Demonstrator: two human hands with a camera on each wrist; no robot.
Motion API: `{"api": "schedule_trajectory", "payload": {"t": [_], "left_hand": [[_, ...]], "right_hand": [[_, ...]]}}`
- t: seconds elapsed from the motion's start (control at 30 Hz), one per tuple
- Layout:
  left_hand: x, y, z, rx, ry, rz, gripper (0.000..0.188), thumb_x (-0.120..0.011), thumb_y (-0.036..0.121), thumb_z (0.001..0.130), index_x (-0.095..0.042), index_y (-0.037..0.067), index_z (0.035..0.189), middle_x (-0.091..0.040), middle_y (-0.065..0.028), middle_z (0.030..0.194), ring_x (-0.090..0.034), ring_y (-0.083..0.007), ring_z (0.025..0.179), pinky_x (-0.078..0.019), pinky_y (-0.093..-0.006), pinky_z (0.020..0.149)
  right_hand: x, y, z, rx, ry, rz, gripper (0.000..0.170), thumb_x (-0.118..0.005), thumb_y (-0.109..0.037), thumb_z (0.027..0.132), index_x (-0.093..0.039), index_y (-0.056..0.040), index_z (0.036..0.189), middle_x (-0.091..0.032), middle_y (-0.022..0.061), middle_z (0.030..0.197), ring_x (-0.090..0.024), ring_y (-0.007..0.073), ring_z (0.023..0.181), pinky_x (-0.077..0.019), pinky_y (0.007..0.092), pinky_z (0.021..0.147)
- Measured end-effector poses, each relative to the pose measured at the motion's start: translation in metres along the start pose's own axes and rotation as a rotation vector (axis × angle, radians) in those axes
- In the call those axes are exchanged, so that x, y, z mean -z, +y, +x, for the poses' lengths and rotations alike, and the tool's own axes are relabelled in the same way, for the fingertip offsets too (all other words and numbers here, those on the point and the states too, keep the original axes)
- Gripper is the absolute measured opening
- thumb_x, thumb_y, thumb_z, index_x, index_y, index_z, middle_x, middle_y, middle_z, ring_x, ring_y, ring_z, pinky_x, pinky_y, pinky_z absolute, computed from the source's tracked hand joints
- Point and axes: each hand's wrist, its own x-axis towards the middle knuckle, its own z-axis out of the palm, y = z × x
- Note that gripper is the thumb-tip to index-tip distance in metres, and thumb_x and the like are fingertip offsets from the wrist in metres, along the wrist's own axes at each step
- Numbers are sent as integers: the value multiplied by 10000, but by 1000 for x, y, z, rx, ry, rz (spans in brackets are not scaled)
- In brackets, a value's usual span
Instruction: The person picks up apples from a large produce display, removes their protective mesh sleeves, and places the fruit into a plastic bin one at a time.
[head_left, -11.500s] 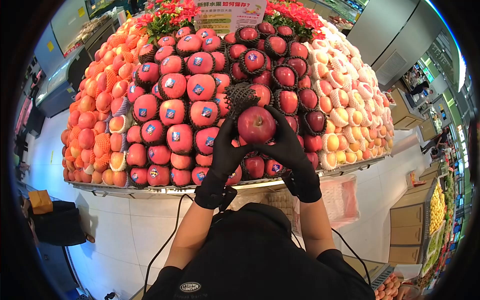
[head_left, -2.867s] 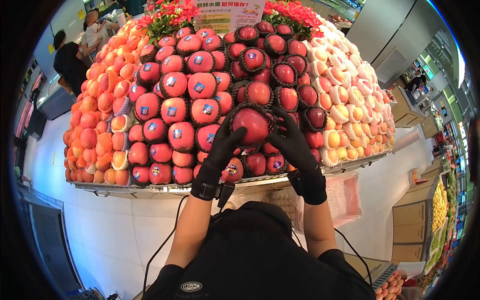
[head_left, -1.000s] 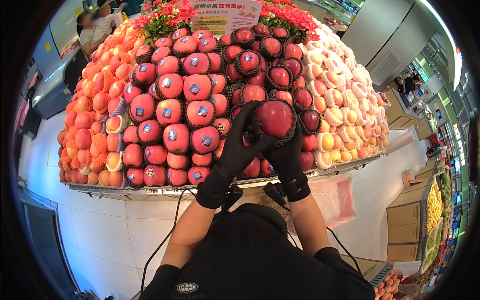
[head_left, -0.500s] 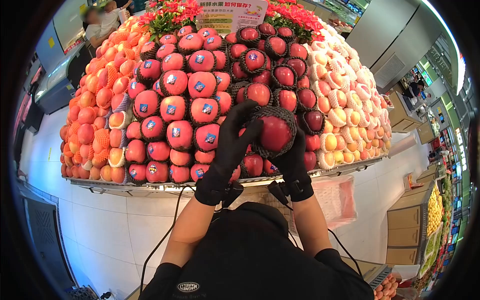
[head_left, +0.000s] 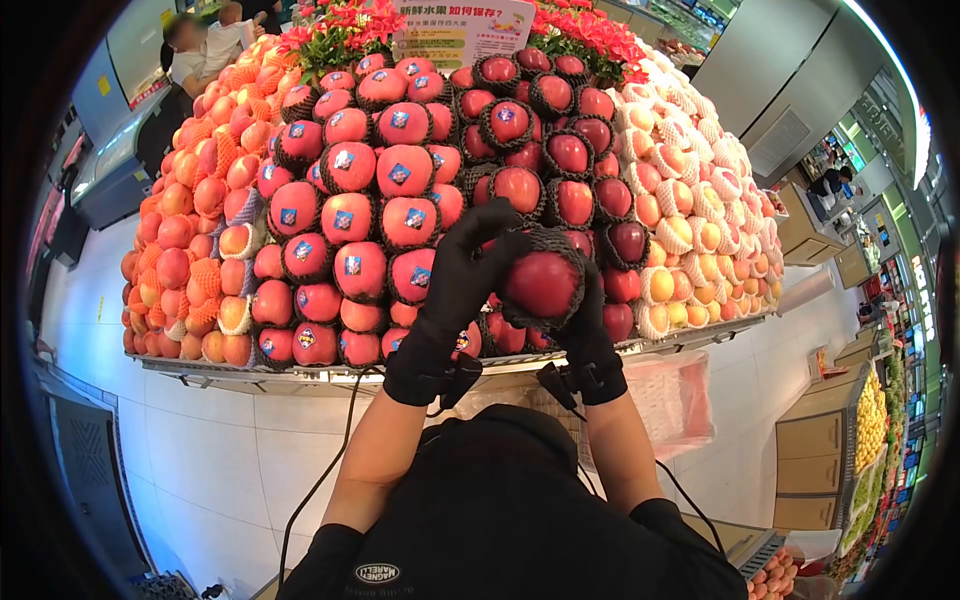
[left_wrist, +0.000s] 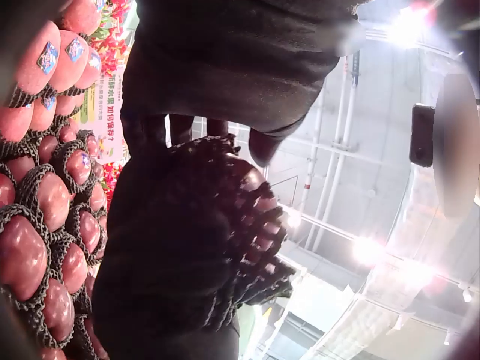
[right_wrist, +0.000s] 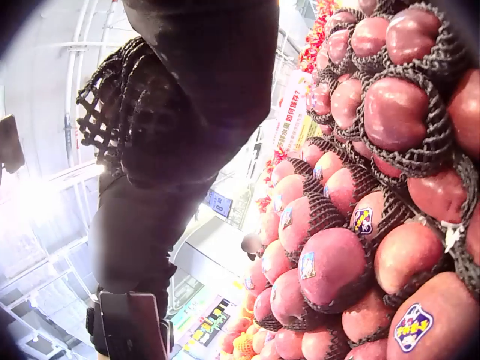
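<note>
From head view, looks forward and down toward the sign (head_left: pixel 465 32), past the nearer left hand (head_left: pixel 462 275) and right hand (head_left: pixel 587 315). From left wrist, looks close past the left hand to the sign, turned sideways, with ceiling (left_wrist: pixel 382 150) above it. From right wrist, does likewise past the right hand, turned oppositely. Across 3 views, shares the sign and apples (head_left: pixel 408 222) before it.

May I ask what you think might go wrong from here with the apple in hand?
The shiny apple might slip from the right hand.
Its net leaves the face toward the head camera bare, so a knock there could bruise it.
If dropped, it might dislodge some stacked apples.
</note>
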Motion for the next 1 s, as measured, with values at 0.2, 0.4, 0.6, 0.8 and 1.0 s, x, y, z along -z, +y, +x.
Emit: {"api": "schedule_trajectory", "payload": {"t": [0.2,0.4,0.6,0.8,1.0], "left_hand": [[1,4,1,-70,-232,239,298,-780,147,738,-655,33,983,-521,-141,1270,-514,-222,1200,-414,-348,1019],[7,-4,4,-49,-133,223,299,-700,135,821,-611,44,1092,-533,-130,1222,-518,-199,1153,-420,-327,980],[13,-22,-7,127,-11,-24,390,-469,257,987,-434,77,1331,-502,-59,1262,-503,-166,1130,-426,-309,944],[-10,-27,-12,185,16,-380,497,-419,392,994,-379,68,1369,-487,-88,1287,-499,-178,1161,-446,-332,950],[25,-52,-12,103,-117,-298,510,-418,417,988,-402,48,1339,-500,-121,1280,-526,-222,1145,-449,-379,971]], "right_hand": [[-6,0,4,-94,-114,-165,446,-379,-307,982,-415,-48,1343,-486,134,1306,-523,249,1171,-473,391,971],[-12,7,8,-19,-41,-211,453,-474,-206,960,-385,-36,1371,-472,114,1319,-520,193,1159,-486,302,932],[-42,2,13,577,307,-865,731,-657,-184,832,-252,-34,1422,-381,159,1377,-439,276,1236,-466,374,961],[-59,17,12,890,439,-1548,799,-720,-125,768,-272,-71,1428,-378,160,1364,-441,263,1218,-466,359,929],[-37,-9,2,658,152,-1193,625,-688,-86,797,-416,-89,1359,-496,75,1269,-523,198,1083,-463,325,866]]}}
